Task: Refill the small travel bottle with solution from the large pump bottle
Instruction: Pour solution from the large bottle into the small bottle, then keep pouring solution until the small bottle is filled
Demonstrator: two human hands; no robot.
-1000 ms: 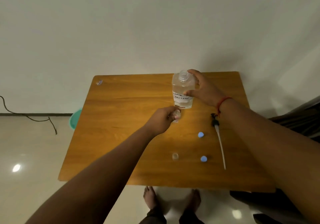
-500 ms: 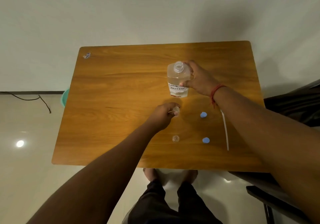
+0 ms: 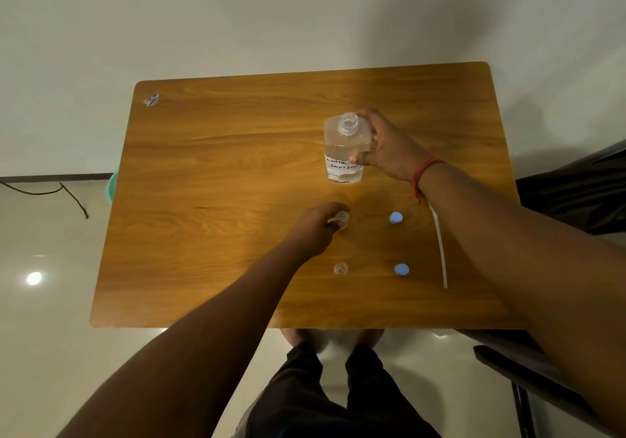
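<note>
The large clear bottle (image 3: pixel 343 148), uncapped and with a white handwritten label, stands on the wooden table (image 3: pixel 216 173). My right hand (image 3: pixel 386 146) is wrapped around its right side. My left hand (image 3: pixel 316 226) pinches a small clear travel bottle (image 3: pixel 342 218) just in front of the large one, on the table. A second small clear bottle (image 3: pixel 340 268) stands alone nearer to me. Two blue caps (image 3: pixel 396 218) (image 3: pixel 401 269) lie to the right of the small bottles. The white pump tube (image 3: pixel 440 248) lies along my right forearm, its head hidden.
A small wrapper (image 3: pixel 151 99) lies at the table's far left corner. A teal bin (image 3: pixel 111 185) and a black cable (image 3: pixel 50 193) are on the floor at the left. A dark chair (image 3: pixel 559 187) stands at the right. My legs show below the near edge.
The view has tipped downward, so the table sits lower and larger in frame. Both hands keep their holds; the large bottle stays in place on the table.
</note>
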